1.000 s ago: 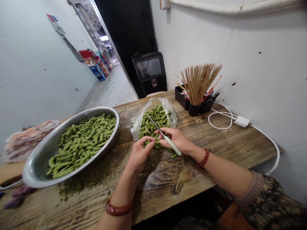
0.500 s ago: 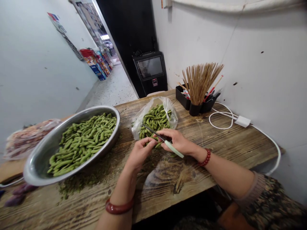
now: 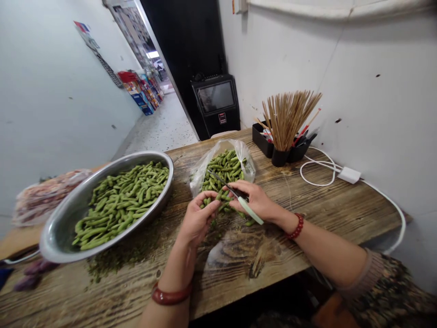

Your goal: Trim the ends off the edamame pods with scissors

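Wood-grained table (image 3: 324, 205) under us, pale walls behind, and all eyes on the green pods (image 3: 225, 166), a heap lying in and before the mouth of a clear plastic bag (image 3: 198, 180), right at twelve o'clock from the fingers! Left hand (image 3: 200, 214), thumb and forefinger curled close together, sits just at the near pods; whether one is pinched there, I can't tell, nor which way it points. Right hand (image 3: 253, 200), fingers wrapped round a pale-green-handled cutter (image 3: 246, 205), has the long axis running from four o'clock up to ten, tip over the heap. Left fingertips look nearer the front pods, by a whisker! Wider now: metal bowl (image 3: 51, 250), loaded with more pods, at nine; trimmings (image 3: 112, 262) at eight; skewers (image 3: 290, 118) at two; white adapter (image 3: 350, 175) at three.
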`<state>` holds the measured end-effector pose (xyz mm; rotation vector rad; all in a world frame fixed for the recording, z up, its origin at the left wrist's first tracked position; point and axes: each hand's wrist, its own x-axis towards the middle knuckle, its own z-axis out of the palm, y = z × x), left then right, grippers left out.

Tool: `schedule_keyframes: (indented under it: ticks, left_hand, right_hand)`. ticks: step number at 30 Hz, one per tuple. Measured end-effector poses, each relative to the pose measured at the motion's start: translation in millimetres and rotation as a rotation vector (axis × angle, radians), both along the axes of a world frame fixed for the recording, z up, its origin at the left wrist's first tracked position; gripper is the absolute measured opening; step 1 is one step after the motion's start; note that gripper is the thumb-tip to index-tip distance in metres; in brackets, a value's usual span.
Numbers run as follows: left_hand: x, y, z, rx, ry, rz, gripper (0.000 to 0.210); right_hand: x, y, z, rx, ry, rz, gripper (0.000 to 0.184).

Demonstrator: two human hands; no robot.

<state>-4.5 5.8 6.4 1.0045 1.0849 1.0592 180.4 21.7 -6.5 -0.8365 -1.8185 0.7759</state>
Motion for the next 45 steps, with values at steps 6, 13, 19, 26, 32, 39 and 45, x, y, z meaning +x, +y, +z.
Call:
schedule_keyframes:
  ticks: [6,13,19,26,32,39,45]
  left_hand:
    - [-0.8,1.4,3.1,0.017,-0.042,0.102,0.034]
    - [-1.8,2.4,1.2,0.091,0.003,0.123,0.029]
    - [-2.2,1.2,0.2,0.154,0.115,0.103,0.024]
    - [-4.9,1.3,1.0,0.216,0.213,0.096,0.018]
    - [-5.5,2.3,6.3,0.287,0.292,0.118,0.012]
    - [-5.6,3.8,4.8,0.081,-0.01,0.126,0.024]
    - [-8.3,6.4,7.6,0.033,-0.221,0.153,0.027]
  right_hand:
    - [2.2,0.5,-4.7,0.054,-0.109,0.012,0.049]
    - [4.4,-0.9,-7.0,0.075,-0.21,0.102,0.059]
    - [5.0,-1.1,-7.4,0.091,-0.247,0.117,0.061]
    - [5.4,0.7,-9.1,0.124,-0.233,0.117,0.051]
    - [7.6,1.2,-8.1,0.12,-0.268,0.117,0.044]
    - [4.4,2.4,-7.0,0.051,-0.159,0.013,0.04]
    - [2.9,1.6,-9.0,0.056,-0.163,0.007,0.051]
